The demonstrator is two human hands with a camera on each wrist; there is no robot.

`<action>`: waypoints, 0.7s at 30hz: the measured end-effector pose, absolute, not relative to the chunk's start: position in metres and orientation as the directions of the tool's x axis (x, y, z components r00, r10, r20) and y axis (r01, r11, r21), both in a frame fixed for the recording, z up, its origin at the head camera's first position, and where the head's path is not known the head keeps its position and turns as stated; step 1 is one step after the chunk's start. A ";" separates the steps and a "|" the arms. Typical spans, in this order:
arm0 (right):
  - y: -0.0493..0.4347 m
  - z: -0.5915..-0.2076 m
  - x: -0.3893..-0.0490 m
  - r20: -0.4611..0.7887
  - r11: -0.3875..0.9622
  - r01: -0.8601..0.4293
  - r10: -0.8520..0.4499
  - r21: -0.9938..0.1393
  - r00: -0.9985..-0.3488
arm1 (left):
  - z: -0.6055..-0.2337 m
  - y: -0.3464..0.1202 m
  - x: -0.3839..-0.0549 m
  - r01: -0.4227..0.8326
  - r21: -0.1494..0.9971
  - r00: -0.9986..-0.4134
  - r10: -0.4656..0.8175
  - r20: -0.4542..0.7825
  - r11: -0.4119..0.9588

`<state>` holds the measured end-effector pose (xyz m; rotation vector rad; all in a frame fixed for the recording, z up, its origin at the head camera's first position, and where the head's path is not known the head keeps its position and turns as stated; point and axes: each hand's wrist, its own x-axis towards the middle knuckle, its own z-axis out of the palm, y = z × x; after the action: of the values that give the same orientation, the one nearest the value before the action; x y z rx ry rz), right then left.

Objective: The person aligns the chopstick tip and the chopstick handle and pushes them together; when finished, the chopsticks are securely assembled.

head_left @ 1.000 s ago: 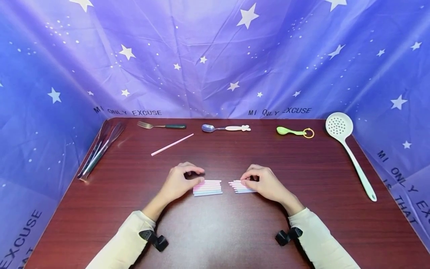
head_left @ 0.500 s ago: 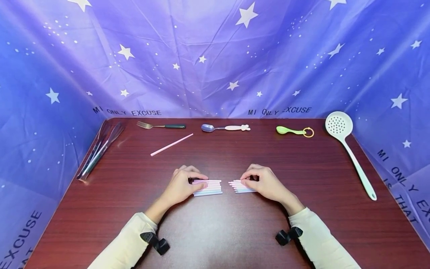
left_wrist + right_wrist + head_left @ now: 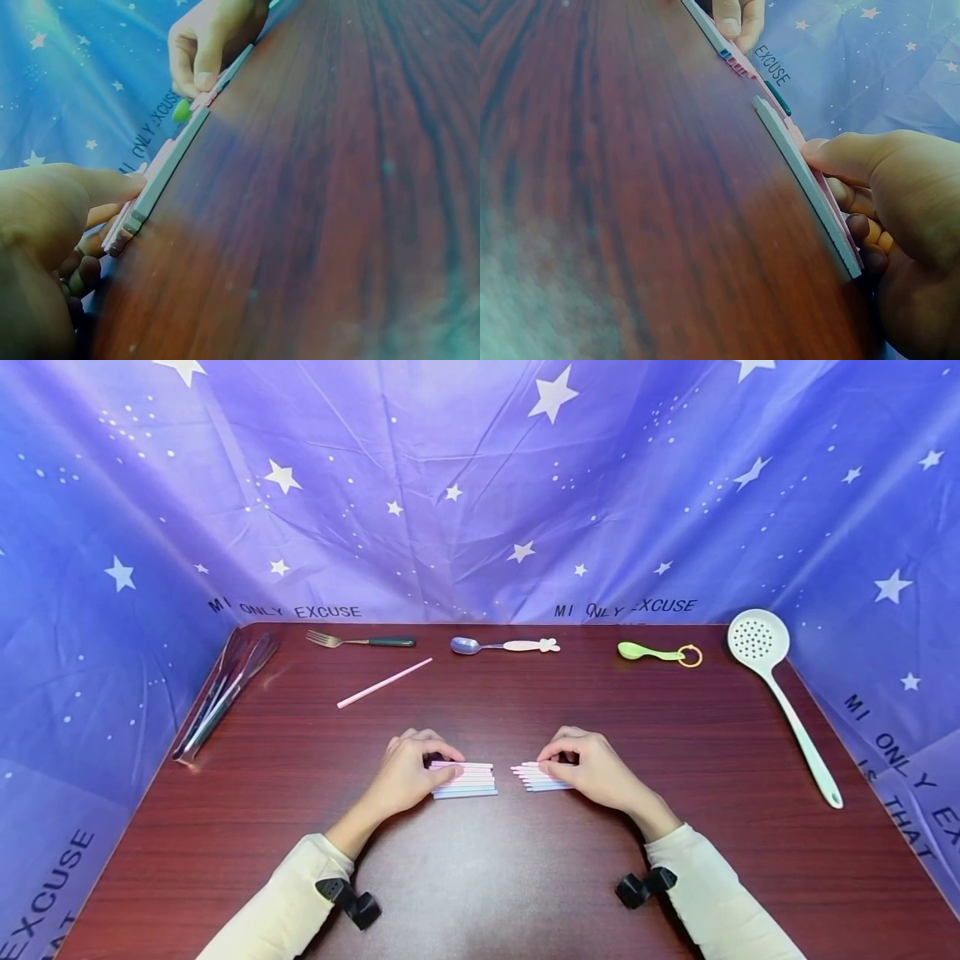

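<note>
Two side-by-side rows of short, thin pink and pale blue sticks lie on the table, a small gap between their ends. My left hand (image 3: 408, 772) pinches the left row (image 3: 478, 782), thumb over the sticks and forefinger at the far edge. At the right row (image 3: 528, 776), my right hand (image 3: 596, 770) does the same with thumb and fingers and covers its outer end. A pale blue stick (image 3: 176, 159) forms the near edge of the left row in the left wrist view. In the right wrist view, another blue stick (image 3: 806, 180) runs beneath the right thumb.
A longer pink stick (image 3: 385, 683) lies slantwise beyond the left hand. Along the back are a fork (image 3: 360, 641), a spoon with a white handle (image 3: 504, 646) and a green spoon (image 3: 651, 652). A whisk (image 3: 225, 693) lies left, a white skimmer (image 3: 783, 706) right.
My left hand has moved slightly right and its forefinger has come down to the far edge of the left row, the thumb further over the sticks. The right hand stays put.
</note>
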<state>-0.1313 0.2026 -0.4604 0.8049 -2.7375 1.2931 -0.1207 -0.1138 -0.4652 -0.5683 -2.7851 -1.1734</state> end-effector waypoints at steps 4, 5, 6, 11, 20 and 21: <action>0.203 -0.460 -0.131 0.224 0.518 -0.454 -0.447 -0.725 -0.866 | -0.464 -0.113 -0.121 0.334 0.688 -0.938 0.295 0.179 0.645; 0.203 -0.460 -0.131 0.225 0.515 -0.455 -0.448 -0.726 -0.865 | -0.463 -0.112 -0.121 0.331 0.686 -0.940 0.293 0.177 0.647; 0.203 -0.460 -0.131 0.225 0.515 -0.455 -0.448 -0.727 -0.865 | -0.463 -0.112 -0.121 0.328 0.686 -0.941 0.290 0.175 0.650; 0.203 -0.460 -0.131 0.225 0.515 -0.456 -0.448 -0.726 -0.865 | -0.465 -0.112 -0.122 0.325 0.680 -0.943 0.282 0.178 0.657; 0.204 -0.461 -0.131 0.271 0.497 -0.487 -0.445 -0.718 -0.853 | -0.465 -0.113 -0.123 0.319 0.725 -0.947 0.245 0.210 0.611; 0.204 -0.461 -0.131 0.282 0.489 -0.495 -0.445 -0.718 -0.850 | -0.464 -0.114 -0.124 0.319 0.737 -0.947 0.237 0.218 0.596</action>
<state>-0.1311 0.2041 -0.4606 0.8396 -2.6600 1.3126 -0.1236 -0.1137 -0.4643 -0.4751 -2.7184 -1.2853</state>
